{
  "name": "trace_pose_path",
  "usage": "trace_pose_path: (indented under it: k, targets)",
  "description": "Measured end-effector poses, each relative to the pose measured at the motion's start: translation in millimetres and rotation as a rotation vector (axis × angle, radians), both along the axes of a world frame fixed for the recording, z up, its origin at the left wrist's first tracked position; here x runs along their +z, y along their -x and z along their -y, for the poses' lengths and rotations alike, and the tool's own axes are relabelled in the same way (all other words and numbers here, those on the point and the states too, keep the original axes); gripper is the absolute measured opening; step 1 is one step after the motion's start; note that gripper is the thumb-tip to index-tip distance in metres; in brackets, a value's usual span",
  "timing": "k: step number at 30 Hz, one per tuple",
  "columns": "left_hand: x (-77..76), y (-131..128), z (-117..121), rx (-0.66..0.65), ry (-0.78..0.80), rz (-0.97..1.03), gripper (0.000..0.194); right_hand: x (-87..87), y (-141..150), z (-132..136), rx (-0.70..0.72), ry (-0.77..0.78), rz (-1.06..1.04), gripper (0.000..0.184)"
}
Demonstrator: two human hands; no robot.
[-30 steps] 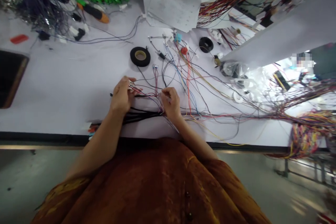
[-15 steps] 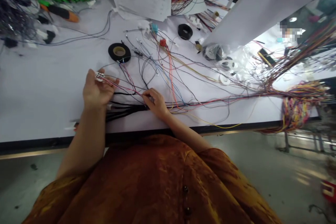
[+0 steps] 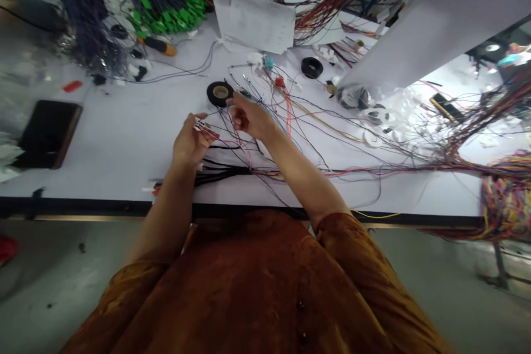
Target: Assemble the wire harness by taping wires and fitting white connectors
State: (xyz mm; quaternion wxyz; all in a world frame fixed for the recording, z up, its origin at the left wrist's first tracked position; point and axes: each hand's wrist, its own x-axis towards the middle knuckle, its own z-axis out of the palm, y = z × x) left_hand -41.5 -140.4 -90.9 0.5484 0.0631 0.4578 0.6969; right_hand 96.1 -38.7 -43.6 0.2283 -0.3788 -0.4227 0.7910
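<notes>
My left hand (image 3: 191, 141) is closed on a white connector (image 3: 199, 123), gripping it between thumb and fingers. Thin wires, pink and dark ones among them, run from the connector to the right. At the right edge of a black tape roll (image 3: 219, 93) is my right hand (image 3: 249, 116). Its index finger reaches toward the roll, the other fingers are loosely curled, and nothing shows in them. Whether it touches the roll I cannot tell. Below both hands, a black-wrapped wire bundle (image 3: 226, 173) lies along the table's near edge.
A red connector (image 3: 279, 82) and a second black tape roll (image 3: 311, 67) lie farther back. Papers (image 3: 261, 22), green connectors (image 3: 178, 14) and an orange-handled tool (image 3: 160, 46) sit at the back. A dark wallet-like item (image 3: 50, 133) is at left. Loose wires (image 3: 452, 160) spread rightward.
My right hand has let go of the wires and moved up and left to beside the tape roll. My left hand still holds the connector. The view has shifted left.
</notes>
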Motion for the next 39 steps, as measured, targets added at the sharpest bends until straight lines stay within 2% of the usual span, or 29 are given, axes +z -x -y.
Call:
trace_pose_path:
  k: [5, 7, 10, 12, 14, 16, 18, 20, 22, 24, 27, 28, 29, 31, 33, 34, 36, 37, 39]
  targets:
    - [1.2, -1, -2, -0.035, 0.086, -0.06, 0.031, 34.4, 46, -49, -0.021, -0.202, 0.066, 0.03]
    - [1.9, -1, -4, -0.03, 0.113, -0.054, 0.031, 40.8, 66, -64, 0.009, -0.288, 0.099, 0.034]
    - [2.1, -2, -2, 0.036, 0.132, -0.072, 0.031, 40.2, 94, -77, 0.065, -0.337, 0.142, 0.033]
    - [1.1, -2, 3, 0.14, 0.134, -0.253, 0.028, 36.4, 105, -81, 0.131, -0.395, 0.255, 0.037]
    - [-1.8, 1, 9, 0.243, 0.123, -0.577, 0.02, 33.1, 101, -85, 0.216, -0.559, 0.436, 0.038]
    - [-7.2, 6, 15, 0.275, 0.112, -0.926, 0.018, 31.2, 79, -89, 0.286, -0.738, 0.57, 0.029]
    - [-15.0, 14, 17, 0.216, 0.119, -1.175, 0.018, 30.2, 37, -91, 0.302, -0.81, 0.583, 0.023]
    - [-21.9, 21, 17, 0.146, 0.139, -1.305, 0.015, 29.3, -19, -83, 0.284, -0.811, 0.577, 0.022]
    - [-23.0, 23, 16, 0.116, 0.128, -1.362, 0.015, 26.9, -82, -60, 0.203, -0.801, 0.543, 0.019]
    - [-14.0, 18, 18, 0.152, 0.069, -1.399, 0.019, 21.7, -141, -25, 0.166, -0.751, 0.559, 0.017]
    - [14.8, -11, 26, 0.228, -0.064, -1.363, 0.016, 8.0, -206, 35, 0.147, -0.679, 0.646, 0.017]
    - [25.1, -26, 29, 0.169, -0.106, -1.318, 0.015, 2.4, -219, 53, 0.134, -0.697, 0.659, 0.015]
    - [33.8, -44, 32, 0.027, -0.155, -1.287, 0.015, -3.3, -228, 67, 0.117, -0.714, 0.67, 0.014]
    - [43.5, -83, 35, -0.42, -0.307, -1.316, 0.011, -14.9, -235, 87, 0.065, -0.762, 0.684, 0.013]
    - [41.1, -119, 34, -0.784, -0.352, -1.4, 0.007, -25.8, -232, 96, -0.001, -0.793, 0.691, 0.013]
    - [36.1, -134, 32, -0.896, -0.318, -1.446, 0.008, -30.9, -229, 98, -0.025, -0.806, 0.691, 0.014]
    - [22.3, -152, 24, -1.014, -0.238, -1.483, 0.004, -39.9, -222, 100, -0.052, -0.829, 0.697, 0.016]
    - [15.1, -156, 20, -1.013, -0.228, -1.453, 0.006, -43.8, -218, 100, -0.056, -0.838, 0.706, 0.015]
    - [3.1, -156, 11, -0.91, -0.201, -1.278, 0.012, -50.5, -214, 102, -0.067, -0.85, 0.734, 0.011]
